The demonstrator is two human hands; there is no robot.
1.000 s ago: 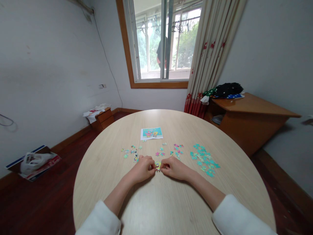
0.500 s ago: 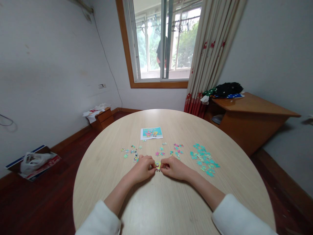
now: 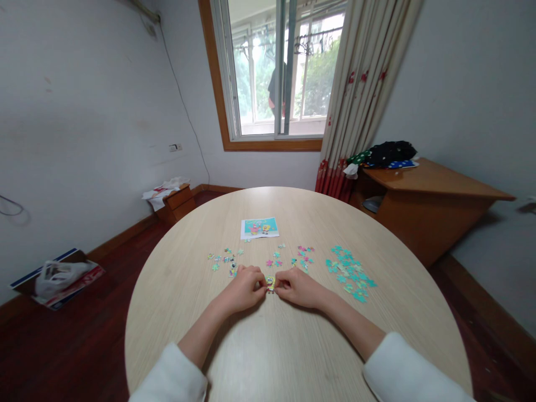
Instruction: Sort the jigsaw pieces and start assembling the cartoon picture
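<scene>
My left hand (image 3: 243,290) and my right hand (image 3: 298,287) rest on the round wooden table (image 3: 293,346), fingers curled and pinching a small yellow cluster of joined puzzle pieces (image 3: 271,283) between them. Beyond the hands lie loose puzzle pieces: a mixed group (image 3: 224,260) to the left, pink ones (image 3: 305,254) in the middle, and a turquoise heap (image 3: 350,273) to the right. A printed reference picture (image 3: 259,228) lies flat farther back.
A wooden desk (image 3: 422,195) with dark clothes (image 3: 387,153) stands at the right by a curtain (image 3: 360,95). A small wooden box (image 3: 178,202) and a plastic bag on cardboard (image 3: 56,276) sit on the dark floor at the left. A window (image 3: 280,72) is behind.
</scene>
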